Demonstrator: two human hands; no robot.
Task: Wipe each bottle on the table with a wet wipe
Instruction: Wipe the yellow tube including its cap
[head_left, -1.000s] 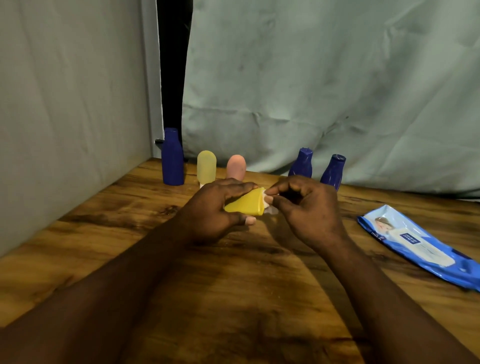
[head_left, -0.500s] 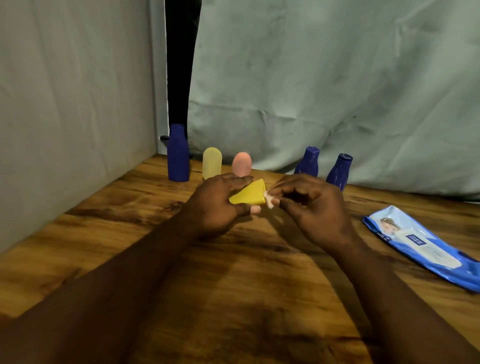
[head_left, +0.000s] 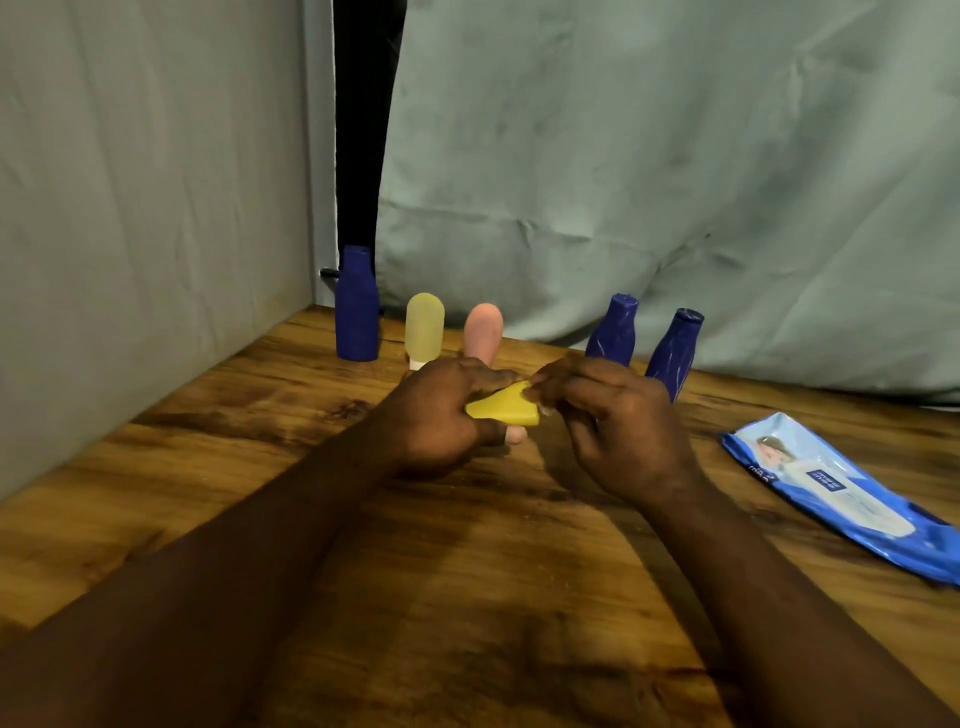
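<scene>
- The left hand (head_left: 441, 415) is gripping the yellow bottle (head_left: 501, 410), fingers curling over its top and thumb underneath; the bottle is lying roughly sideways in that grip, held just above the wooden surface (head_left: 467, 597) near its middle, its free end pointing toward the other hand.
- The right hand (head_left: 623, 431) is pinching the wet wipe (head_left: 544, 410) between curled fingertips and pressing it against the bottle's free end; only a small pale scrap of the wipe is showing, the rest being hidden by the fingers.
- Both forearms are reaching in from the near edge, the two hands meeting at the bottle.
- Along the far edge five more bottles are standing: a tall dark blue bottle (head_left: 357, 306) in the back left corner; a pale yellow bottle (head_left: 425, 327) just beside it; a pink bottle (head_left: 483, 332) next along, its base hidden behind the left hand; two smaller blue bottles (head_left: 613, 332) (head_left: 675, 348) behind the right hand, both appearing to tilt to the right.
- A blue wipes pack (head_left: 841, 493) is lying flat on the surface to the right, well apart from the hands.
- A wrinkled grey-green cloth (head_left: 675, 182) is hanging behind the surface; a pale wall (head_left: 145, 208) is closing off the left side.
</scene>
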